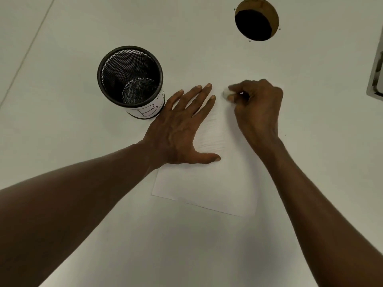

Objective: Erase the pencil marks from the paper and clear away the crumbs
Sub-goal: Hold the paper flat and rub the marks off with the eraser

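Note:
A white sheet of paper (209, 187) lies on the pale table in the middle of the view. Faint pencil lines (212, 133) run across its upper part. My left hand (178, 129) rests flat on the sheet's left side, fingers spread, pinning it down. My right hand (257, 104) pinches a small white eraser (226, 92) between thumb and fingertips and presses it on the paper near the top edge, just right of my left fingertips. I cannot make out any crumbs.
A black mesh pen cup (130, 79) with a white label stands just left of my left hand, touching the paper's corner area. A round cable hole (257, 19) opens in the table at the back right. A grey object's edge (376, 79) shows at far right.

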`<state>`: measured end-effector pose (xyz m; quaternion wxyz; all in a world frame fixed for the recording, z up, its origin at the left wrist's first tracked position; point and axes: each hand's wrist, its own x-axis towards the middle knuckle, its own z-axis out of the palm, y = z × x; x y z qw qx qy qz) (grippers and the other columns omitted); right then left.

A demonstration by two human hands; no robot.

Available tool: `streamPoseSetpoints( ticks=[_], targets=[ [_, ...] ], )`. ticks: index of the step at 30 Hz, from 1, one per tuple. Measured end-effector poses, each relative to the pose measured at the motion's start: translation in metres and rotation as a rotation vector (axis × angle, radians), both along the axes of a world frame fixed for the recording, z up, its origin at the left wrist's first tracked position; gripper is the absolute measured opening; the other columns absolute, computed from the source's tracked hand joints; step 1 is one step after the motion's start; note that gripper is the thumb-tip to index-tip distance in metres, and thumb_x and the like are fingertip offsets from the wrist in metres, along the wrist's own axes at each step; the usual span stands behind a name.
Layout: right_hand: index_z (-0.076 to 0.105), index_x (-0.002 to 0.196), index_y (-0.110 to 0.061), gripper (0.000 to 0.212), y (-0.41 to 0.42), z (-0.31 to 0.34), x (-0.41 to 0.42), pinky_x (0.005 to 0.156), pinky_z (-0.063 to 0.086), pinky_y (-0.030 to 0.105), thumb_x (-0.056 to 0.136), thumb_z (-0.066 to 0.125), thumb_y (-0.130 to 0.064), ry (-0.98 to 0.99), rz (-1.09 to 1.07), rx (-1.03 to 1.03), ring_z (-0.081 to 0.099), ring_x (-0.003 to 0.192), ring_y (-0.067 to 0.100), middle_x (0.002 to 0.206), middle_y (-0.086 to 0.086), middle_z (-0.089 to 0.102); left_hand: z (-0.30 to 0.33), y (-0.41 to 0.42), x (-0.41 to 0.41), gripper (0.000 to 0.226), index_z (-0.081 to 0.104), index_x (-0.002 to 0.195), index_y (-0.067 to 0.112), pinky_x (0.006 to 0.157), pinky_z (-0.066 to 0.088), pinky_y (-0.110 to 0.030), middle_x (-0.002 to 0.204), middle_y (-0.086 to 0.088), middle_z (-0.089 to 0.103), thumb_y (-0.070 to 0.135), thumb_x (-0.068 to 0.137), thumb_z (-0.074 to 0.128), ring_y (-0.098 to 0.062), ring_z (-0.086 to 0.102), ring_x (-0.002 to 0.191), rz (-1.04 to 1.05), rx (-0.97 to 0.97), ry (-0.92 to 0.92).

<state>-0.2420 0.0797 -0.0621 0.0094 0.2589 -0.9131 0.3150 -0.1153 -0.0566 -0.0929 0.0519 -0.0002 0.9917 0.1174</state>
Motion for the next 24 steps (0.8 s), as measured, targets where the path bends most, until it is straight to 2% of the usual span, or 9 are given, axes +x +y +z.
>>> streamPoseSetpoints(
  ticks=[5, 11, 15, 16, 19, 21, 24],
  targets=[
    [0.078, 0.091, -0.010, 0.018, 0.027, 0.007, 0.049, 0.070, 0.056, 0.036, 0.082, 0.071, 0.003, -0.066, 0.029, 0.006, 0.066, 0.076, 0.018, 0.084, 0.000, 0.074, -0.002, 0.000, 0.001, 0.129, 0.016, 0.163, 0.010, 0.128, 0.008, -0.047, 0.173, -0.007, 0.002, 0.098, 0.071, 0.037, -0.024, 0.005, 0.160, 0.007, 0.001, 0.004],
    [0.078, 0.092, -0.010, 0.021, -0.002, -0.001, 0.002, 0.071, 0.056, 0.039, 0.080, 0.065, 0.002, -0.021, -0.021, -0.031, 0.066, 0.077, 0.018, 0.085, 0.002, 0.074, 0.000, 0.000, 0.001, 0.131, 0.015, 0.163, 0.008, 0.128, 0.007, -0.046, 0.173, -0.007, 0.001, 0.099, 0.071, 0.035, -0.024, 0.004, 0.160, 0.010, 0.004, -0.004],
    [0.078, 0.090, -0.011, 0.016, 0.023, 0.005, 0.053, 0.072, 0.051, 0.021, 0.082, 0.072, 0.001, -0.040, 0.051, 0.016, 0.066, 0.076, 0.015, 0.084, 0.000, 0.074, 0.000, -0.001, 0.001, 0.132, 0.017, 0.162, 0.005, 0.128, 0.009, -0.046, 0.173, -0.007, 0.002, 0.098, 0.070, 0.037, -0.023, 0.005, 0.159, 0.022, 0.009, 0.000],
    [0.078, 0.091, -0.012, 0.017, 0.023, 0.005, 0.053, 0.074, 0.052, 0.022, 0.081, 0.072, 0.001, -0.061, 0.049, 0.000, 0.066, 0.077, 0.015, 0.085, 0.000, 0.075, 0.001, -0.001, 0.001, 0.132, 0.018, 0.162, 0.005, 0.128, 0.009, -0.046, 0.173, -0.007, 0.003, 0.098, 0.070, 0.037, -0.023, 0.006, 0.159, 0.024, 0.010, 0.003],
    [0.078, 0.093, -0.012, 0.016, 0.003, 0.000, 0.016, 0.074, 0.056, 0.035, 0.083, 0.070, -0.002, -0.034, -0.035, -0.002, 0.067, 0.078, 0.017, 0.086, 0.001, 0.075, 0.001, 0.001, 0.000, 0.133, 0.017, 0.162, 0.005, 0.128, 0.009, -0.046, 0.173, -0.007, 0.004, 0.099, 0.069, 0.036, -0.024, 0.007, 0.159, 0.014, 0.008, -0.002],
    [0.078, 0.092, -0.011, 0.016, -0.003, -0.001, 0.008, 0.073, 0.056, 0.037, 0.083, 0.069, -0.002, -0.007, -0.027, 0.005, 0.067, 0.078, 0.018, 0.086, 0.001, 0.075, 0.001, 0.001, 0.000, 0.134, 0.016, 0.162, 0.006, 0.128, 0.008, -0.046, 0.173, -0.007, 0.003, 0.100, 0.069, 0.035, -0.024, 0.006, 0.159, 0.011, 0.011, -0.008],
    [0.078, 0.092, -0.012, 0.016, 0.026, 0.005, 0.054, 0.074, 0.048, 0.024, 0.082, 0.071, -0.001, -0.007, 0.016, 0.094, 0.065, 0.077, 0.019, 0.085, 0.000, 0.075, 0.000, -0.001, 0.000, 0.136, 0.015, 0.162, 0.006, 0.129, 0.006, -0.045, 0.173, -0.007, 0.001, 0.101, 0.067, 0.034, -0.023, 0.004, 0.160, 0.018, 0.004, -0.014]
  ],
)
